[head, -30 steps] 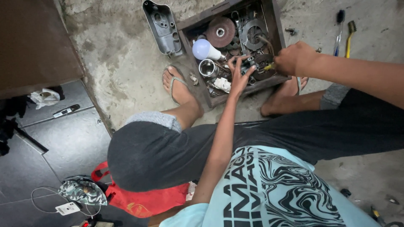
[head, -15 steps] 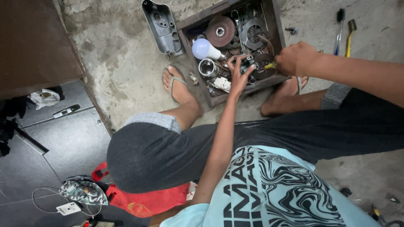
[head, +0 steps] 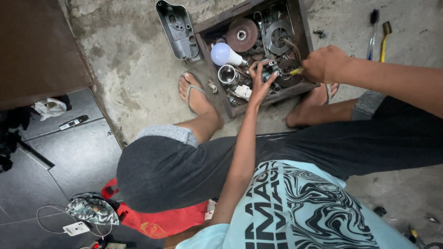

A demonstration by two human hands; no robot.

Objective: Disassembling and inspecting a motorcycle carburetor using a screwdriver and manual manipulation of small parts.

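Note:
A wooden box full of metal parts stands on the concrete floor between my feet. My left hand reaches into it with fingers spread, its tips resting on small metal pieces in the middle. My right hand is closed around a yellow-handled tool whose tip points into the box beside my left fingers. A white light bulb, a shiny metal cup, a brown grinding disc and a grey ring-shaped plate also lie in the box.
A grey metal cover leans against the box's left side. Two brushes lie on the floor at the upper right. My sandalled feet flank the box. A red bag and a patterned cloth lie on dark tiles at the lower left.
My left fingers have shifted slightly among the parts. My right hand stays closed on the tool at the same spot.

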